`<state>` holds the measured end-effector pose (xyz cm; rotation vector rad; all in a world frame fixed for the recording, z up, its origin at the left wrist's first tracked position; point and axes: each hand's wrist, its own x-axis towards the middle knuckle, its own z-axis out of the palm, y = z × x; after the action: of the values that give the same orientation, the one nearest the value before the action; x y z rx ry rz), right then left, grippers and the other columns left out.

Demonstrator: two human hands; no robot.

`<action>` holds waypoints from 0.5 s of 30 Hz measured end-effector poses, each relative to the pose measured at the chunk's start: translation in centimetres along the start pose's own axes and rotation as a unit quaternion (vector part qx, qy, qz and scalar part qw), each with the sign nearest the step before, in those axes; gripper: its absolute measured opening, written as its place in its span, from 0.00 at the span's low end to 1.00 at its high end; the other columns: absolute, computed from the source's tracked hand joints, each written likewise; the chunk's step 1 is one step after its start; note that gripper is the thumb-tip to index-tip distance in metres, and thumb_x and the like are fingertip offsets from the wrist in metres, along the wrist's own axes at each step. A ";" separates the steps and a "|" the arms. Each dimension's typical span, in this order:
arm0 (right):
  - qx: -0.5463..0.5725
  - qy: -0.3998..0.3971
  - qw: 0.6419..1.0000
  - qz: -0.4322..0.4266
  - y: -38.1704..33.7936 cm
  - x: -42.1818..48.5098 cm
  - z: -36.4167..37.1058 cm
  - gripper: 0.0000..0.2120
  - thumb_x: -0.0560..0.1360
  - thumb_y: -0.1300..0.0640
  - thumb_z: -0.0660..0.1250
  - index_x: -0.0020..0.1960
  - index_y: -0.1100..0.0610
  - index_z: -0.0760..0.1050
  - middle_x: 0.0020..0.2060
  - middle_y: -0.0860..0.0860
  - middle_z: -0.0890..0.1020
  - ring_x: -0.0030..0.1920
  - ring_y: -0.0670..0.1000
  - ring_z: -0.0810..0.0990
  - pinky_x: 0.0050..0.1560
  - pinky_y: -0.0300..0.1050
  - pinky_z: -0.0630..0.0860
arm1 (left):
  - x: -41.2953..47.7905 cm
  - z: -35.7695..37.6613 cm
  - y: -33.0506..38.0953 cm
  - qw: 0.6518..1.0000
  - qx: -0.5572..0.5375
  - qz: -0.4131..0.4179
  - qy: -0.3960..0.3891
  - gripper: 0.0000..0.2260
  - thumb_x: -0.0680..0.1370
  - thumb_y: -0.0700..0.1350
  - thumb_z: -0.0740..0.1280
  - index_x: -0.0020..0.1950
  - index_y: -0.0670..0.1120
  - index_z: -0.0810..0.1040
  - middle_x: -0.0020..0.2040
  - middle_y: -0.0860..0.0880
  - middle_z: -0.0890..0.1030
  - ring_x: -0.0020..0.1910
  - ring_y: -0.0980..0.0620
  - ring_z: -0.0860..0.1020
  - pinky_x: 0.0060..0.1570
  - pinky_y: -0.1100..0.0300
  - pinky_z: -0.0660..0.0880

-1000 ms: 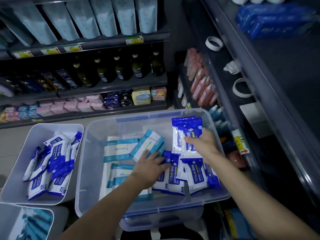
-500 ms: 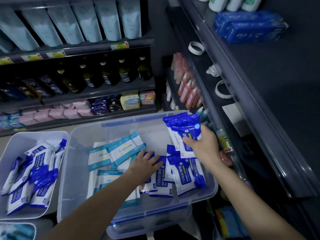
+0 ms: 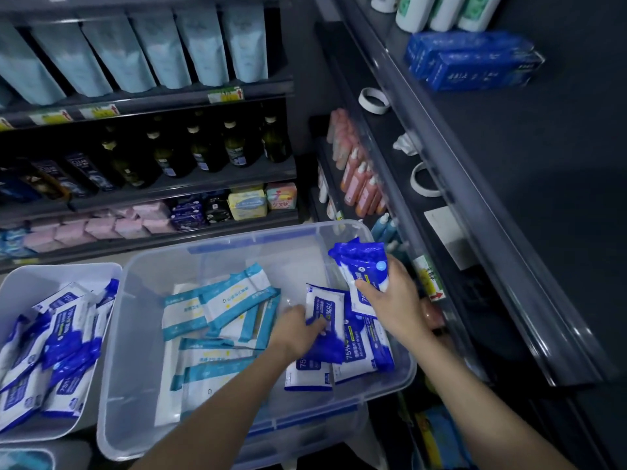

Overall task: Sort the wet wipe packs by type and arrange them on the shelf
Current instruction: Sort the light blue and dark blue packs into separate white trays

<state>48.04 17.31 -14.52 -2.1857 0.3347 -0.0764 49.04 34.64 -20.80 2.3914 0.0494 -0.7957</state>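
Right grip [image 3: 395, 301] holds stack of blue packs [image 3: 364, 264] over clear bin [image 3: 217, 247], right corner. Left grip [image 3: 295, 334] pinches single pack [image 3: 322, 308] inside bin. Packs judged light, soft, film slippery: clamp across flat middle, not sealed ends. Shelf [image 3: 509, 205] just right of bin.

One wide-angle camera on the person's head looks forward and down, close above a clear bin [image 3: 130, 351], with shelves [image 3: 220, 180] ahead and on the right.
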 end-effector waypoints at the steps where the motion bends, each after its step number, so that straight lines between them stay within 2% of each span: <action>1: 0.017 0.010 1.000 0.017 0.1 0.1 -0.1 0.16 0.71 0.61 0.72 0.57 0.56 0.75 0.51 0.47 0.77 0.50 0.47 0.76 0.49 0.37 0.68 | -0.1 0.6 0.1 0.999 -0.031 -0.014 -0.009 0.16 0.76 0.56 0.67 0.45 0.44 0.71 0.51 0.43 0.78 0.46 0.47 0.77 0.45 0.56 0.74; 4: 0.063 0.032 0.995 0.064 0.6 0.4 -0.1 0.11 0.71 0.61 0.72 0.50 0.54 0.74 0.45 0.51 0.81 0.44 0.49 0.79 0.42 0.41 0.73 | -0.4 2.0 1.1 0.997 -0.061 -0.053 -0.005 0.20 0.73 0.56 0.71 0.53 0.45 0.68 0.53 0.46 0.77 0.52 0.47 0.76 0.47 0.55 0.75; 7: 0.087 0.043 0.991 0.087 0.7 0.5 -0.1 0.11 0.71 0.61 0.73 0.50 0.55 0.74 0.44 0.49 0.82 0.43 0.47 0.80 0.40 0.37 0.74 | -0.6 3.1 2.4 0.993 -0.100 -0.070 0.005 0.22 0.70 0.51 0.75 0.52 0.47 0.64 0.54 0.46 0.76 0.55 0.45 0.75 0.51 0.53 0.76; 11: 0.137 0.036 0.983 0.119 0.8 0.2 -0.2 0.10 0.72 0.62 0.71 0.51 0.53 0.75 0.44 0.47 0.83 0.42 0.45 0.82 0.40 0.37 0.77 | -0.3 3.5 2.6 0.972 -0.212 -0.097 -0.004 0.24 0.68 0.42 0.77 0.54 0.46 0.63 0.52 0.47 0.76 0.54 0.47 0.78 0.48 0.52 0.78; 13: 0.138 0.041 0.982 0.121 0.9 0.2 -0.1 0.10 0.72 0.62 0.71 0.51 0.54 0.75 0.44 0.47 0.83 0.42 0.45 0.82 0.39 0.38 0.77 | 0.0 3.4 2.6 0.959 -0.257 -0.117 -0.018 0.25 0.68 0.47 0.78 0.54 0.46 0.66 0.51 0.49 0.77 0.52 0.48 0.79 0.50 0.52 0.79; 15: 0.126 0.049 0.985 0.111 0.8 0.2 0.0 0.11 0.72 0.62 0.71 0.52 0.55 0.75 0.43 0.46 0.82 0.41 0.43 0.81 0.37 0.34 0.75 | 0.3 3.6 2.8 0.942 -0.306 -0.127 -0.048 0.22 0.68 0.52 0.77 0.55 0.44 0.72 0.52 0.48 0.81 0.50 0.48 0.81 0.52 0.51 0.79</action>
<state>48.09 16.77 -15.19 -1.8857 0.5890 -0.0972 48.03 30.32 -21.73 1.7717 0.5019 -0.8594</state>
